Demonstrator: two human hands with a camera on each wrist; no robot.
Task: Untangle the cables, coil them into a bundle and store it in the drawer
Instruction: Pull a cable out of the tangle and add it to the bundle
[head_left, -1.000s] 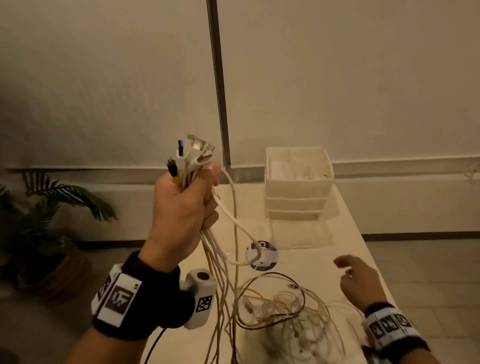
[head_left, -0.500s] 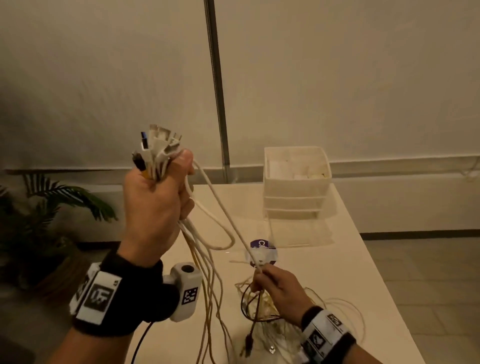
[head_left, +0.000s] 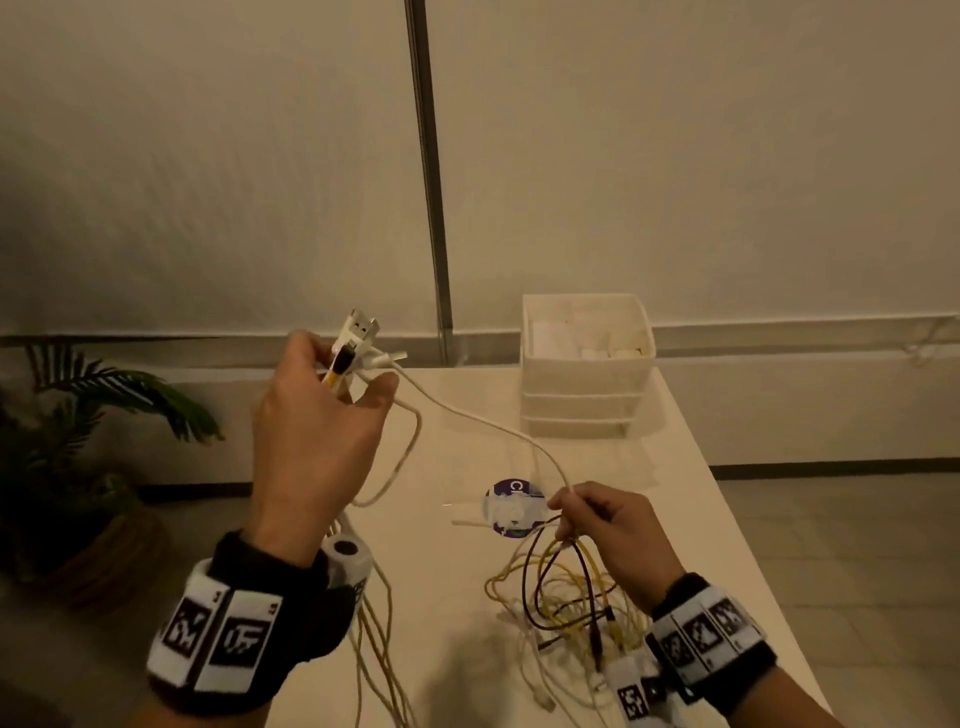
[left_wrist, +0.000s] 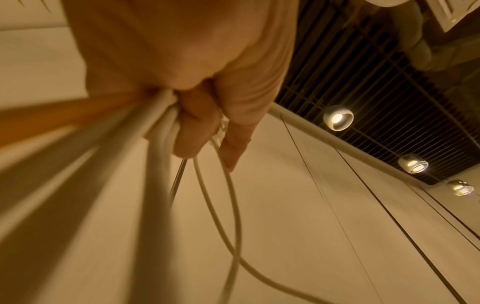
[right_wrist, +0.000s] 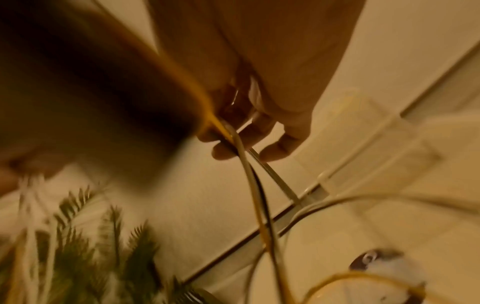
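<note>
The cables (head_left: 566, 597) lie mostly heaped on the bench (head_left: 675, 467) under my right hand (head_left: 608, 530), which pinches a white strand running up-left to my left hand (head_left: 317, 431), clamped round the gathered plug ends, so the slack lies nearer my right.

The cables (head_left: 483, 421) in my grip look like smooth plastic, white, yellow and dark, with shiny metal plugs (head_left: 358, 328). The worktop (head_left: 685, 499) is pale and faintly glossy; the drawer unit (head_left: 582, 410) is matt white plastic.
</note>
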